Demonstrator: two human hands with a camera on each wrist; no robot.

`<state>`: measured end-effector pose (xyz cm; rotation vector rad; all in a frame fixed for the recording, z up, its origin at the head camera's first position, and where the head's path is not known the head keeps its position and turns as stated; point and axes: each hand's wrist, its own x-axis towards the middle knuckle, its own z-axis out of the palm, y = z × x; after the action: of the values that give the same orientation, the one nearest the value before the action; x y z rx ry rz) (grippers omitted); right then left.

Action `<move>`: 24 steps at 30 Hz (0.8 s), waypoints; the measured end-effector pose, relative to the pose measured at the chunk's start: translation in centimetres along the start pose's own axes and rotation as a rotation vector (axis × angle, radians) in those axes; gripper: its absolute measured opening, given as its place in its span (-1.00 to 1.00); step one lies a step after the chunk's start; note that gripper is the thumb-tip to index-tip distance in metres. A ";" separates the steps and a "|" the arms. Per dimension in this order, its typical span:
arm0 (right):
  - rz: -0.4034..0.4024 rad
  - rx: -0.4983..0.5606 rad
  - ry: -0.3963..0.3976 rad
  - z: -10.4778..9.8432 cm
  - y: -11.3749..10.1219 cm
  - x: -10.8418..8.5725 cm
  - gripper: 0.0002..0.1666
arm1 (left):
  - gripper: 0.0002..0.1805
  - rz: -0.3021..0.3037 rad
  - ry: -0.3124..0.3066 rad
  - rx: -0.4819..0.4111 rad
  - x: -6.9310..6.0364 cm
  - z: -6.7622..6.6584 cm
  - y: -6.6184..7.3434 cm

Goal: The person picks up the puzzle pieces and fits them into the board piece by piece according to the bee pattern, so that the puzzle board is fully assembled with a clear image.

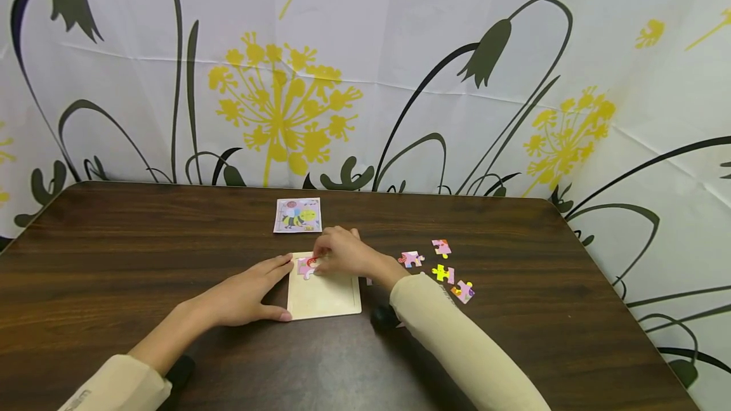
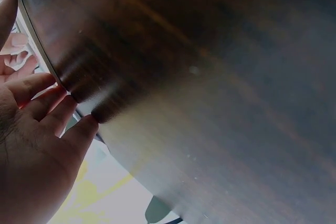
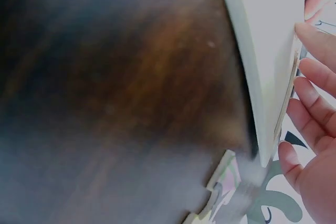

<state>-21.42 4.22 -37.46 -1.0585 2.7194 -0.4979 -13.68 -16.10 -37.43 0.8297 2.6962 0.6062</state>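
A pale square puzzle board [image 1: 325,303] lies on the table. A pink puzzle piece [image 1: 304,267] with some red sits in its upper left corner. My left hand [image 1: 245,293] rests flat at the board's left edge, fingertips at the upper corner and thumb at the lower one. In the left wrist view, the fingers [image 2: 79,137] touch that edge. Over the board's top part, my right hand [image 1: 348,252] pinches a puzzle piece at the pink one, its fingers mostly covering it. The right wrist view has the thumb and bent fingers [image 3: 310,95] low over the board.
Several loose puzzle pieces [image 1: 442,273] lie right of the board, partly behind the right forearm. A square bee picture card [image 1: 298,215] lies behind the board. Dark round objects [image 1: 384,316] sit under the wrists. A flowered cloth [image 1: 400,49] hangs behind the table.
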 end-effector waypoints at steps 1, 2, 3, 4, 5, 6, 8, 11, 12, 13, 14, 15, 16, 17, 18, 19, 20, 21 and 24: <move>0.001 0.003 0.001 0.0 0.0 0.0 -0.77 | -0.01 -0.001 -0.002 -0.001 0.0 0.0 0.0; 0.000 0.005 0.002 0.1 0.1 0.0 -0.78 | -0.01 -0.002 -0.003 -0.002 0.0 0.0 0.1; -0.003 0.006 0.005 0.1 0.1 0.0 -0.78 | -0.01 -0.003 -0.003 -0.002 0.0 0.0 0.1; -0.005 0.006 0.007 0.1 0.1 0.0 -0.78 | -0.01 -0.004 -0.004 -0.002 0.0 0.0 0.1; -0.008 0.007 0.010 0.1 0.1 0.0 -0.79 | -0.01 -0.004 -0.004 -0.001 0.0 0.0 0.1; -0.010 0.004 0.013 0.0 0.1 0.0 -0.79 | -0.01 -0.004 -0.004 0.000 0.0 0.0 0.1; -0.015 0.002 0.014 0.0 0.1 0.0 -0.79 | -0.01 -0.004 -0.004 0.000 0.0 0.0 0.1; -0.022 0.003 0.012 0.0 0.0 -0.1 -0.79 | -0.01 -0.002 -0.004 0.004 0.0 0.0 0.1; -0.026 0.001 0.012 0.0 0.0 -0.1 -0.79 | -0.02 0.000 -0.002 0.004 0.0 0.0 0.1; -0.031 0.000 0.012 0.0 0.0 -0.1 -0.79 | -0.02 0.003 0.001 0.004 0.0 0.0 0.0; -0.034 -0.001 0.012 0.0 0.0 -0.1 -0.79 | -0.03 0.007 0.004 0.004 0.0 -0.1 0.0; -0.037 -0.002 0.013 0.0 0.0 -0.1 -0.79 | -0.03 0.012 0.007 0.005 0.0 -0.1 0.0; -0.040 -0.004 0.013 0.0 0.0 0.0 -0.79 | -0.04 0.017 0.011 0.005 -0.1 -0.1 0.0; -0.041 -0.005 0.013 0.1 0.0 0.0 -0.79 | -0.04 0.020 0.014 0.005 -0.1 -0.1 0.0; -0.040 -0.004 0.012 0.1 0.0 0.0 -0.79 | -0.05 0.022 0.017 0.005 -0.1 -0.1 0.0; -0.039 -0.004 0.011 0.1 0.0 0.0 -0.80 | -0.05 0.023 0.018 0.005 -0.1 -0.1 0.0; -0.036 -0.004 0.009 0.1 0.0 0.0 -0.80 | -0.05 0.025 0.019 0.005 -0.1 -0.1 0.0; -0.034 -0.004 0.008 0.1 -0.1 0.0 -0.80 | -0.04 0.025 0.019 0.005 -0.1 -0.1 0.0; -0.030 -0.004 0.004 0.1 -0.1 0.0 -0.80 | -0.04 0.026 0.020 0.002 -0.1 0.0 0.0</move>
<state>-21.31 4.16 -37.55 -1.1017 2.7130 -0.5000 -13.62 -16.16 -37.37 0.8657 2.7086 0.6209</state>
